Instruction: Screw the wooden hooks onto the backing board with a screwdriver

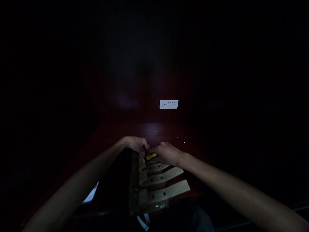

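A screwdriver [149,157] with a yellow and black handle is in my right hand [167,154], whose fingers are wrapped round it; its shaft and tip are not visible. Close by, my left hand [137,144] bends over the far end of a row of curved pale wooden hooks [177,189]. Its fingers are curled, and what they grip is hidden. Each of the nearer hooks has two dark round screws or holes in its flat arm. The hooks lie across a dark board [133,193] with clear, shiny wrapping or tape along its edge.
Under the hooks is a dark red table [154,129]. A white socket plate [169,104] is on the wall behind it. Two tiny bright bits lie at the right rear. A phone-like lit object [91,195] lies beside my left forearm, and a white strap [144,222] hangs in front.
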{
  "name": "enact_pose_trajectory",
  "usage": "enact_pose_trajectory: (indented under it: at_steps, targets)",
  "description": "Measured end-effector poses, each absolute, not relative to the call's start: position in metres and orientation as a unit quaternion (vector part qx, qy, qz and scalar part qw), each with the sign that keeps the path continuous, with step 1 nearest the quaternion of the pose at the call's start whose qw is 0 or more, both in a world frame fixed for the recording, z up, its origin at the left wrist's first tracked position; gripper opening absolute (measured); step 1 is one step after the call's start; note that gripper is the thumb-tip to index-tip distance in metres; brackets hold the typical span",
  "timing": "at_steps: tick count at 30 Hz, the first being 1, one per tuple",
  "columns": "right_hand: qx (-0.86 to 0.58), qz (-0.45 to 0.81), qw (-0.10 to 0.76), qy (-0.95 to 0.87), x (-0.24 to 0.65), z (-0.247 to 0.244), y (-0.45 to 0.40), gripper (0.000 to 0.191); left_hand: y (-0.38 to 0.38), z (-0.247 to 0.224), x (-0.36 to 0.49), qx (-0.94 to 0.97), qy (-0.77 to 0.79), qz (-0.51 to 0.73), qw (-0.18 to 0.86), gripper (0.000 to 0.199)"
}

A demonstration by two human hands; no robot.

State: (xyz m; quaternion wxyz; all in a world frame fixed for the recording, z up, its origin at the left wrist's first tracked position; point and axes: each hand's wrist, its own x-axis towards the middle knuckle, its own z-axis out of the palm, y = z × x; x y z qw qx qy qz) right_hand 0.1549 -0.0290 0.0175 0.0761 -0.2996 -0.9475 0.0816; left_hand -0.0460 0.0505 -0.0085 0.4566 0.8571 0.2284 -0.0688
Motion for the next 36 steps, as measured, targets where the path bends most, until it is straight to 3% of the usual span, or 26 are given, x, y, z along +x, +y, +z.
enact_pose_trajectory:
  at_steps: [15, 19, 25, 30, 36]
  targets:
    - [-0.352, 0.051, 0.098, -0.93, 0.172, 0.031, -0.023, 0.02, 0.052, -0.011, -0.045, 0.847, 0.303, -0.114, 0.422, 0.029]
    - [-0.409, 0.03, 0.046, -0.911, 0.192, 0.024, -0.012, 0.034, 0.051, -0.009, -0.043, 0.848, 0.285, -0.111, 0.434, 0.03]
    - [-0.415, 0.071, 0.059, -0.905, 0.201, 0.015, -0.012, 0.035, 0.051, -0.003, -0.041, 0.831, 0.299, -0.122, 0.452, 0.031]
    - [-0.418, 0.148, 0.193, -0.875, 0.198, 0.033, -0.013, 0.042, 0.052, -0.003, -0.04, 0.829, 0.297, -0.13, 0.455, 0.032]
    - [-0.317, 0.518, 0.382, -0.697, 0.171, 0.046, -0.019, 0.046, 0.049, -0.006, -0.042, 0.835, 0.298, -0.113, 0.448, 0.03]
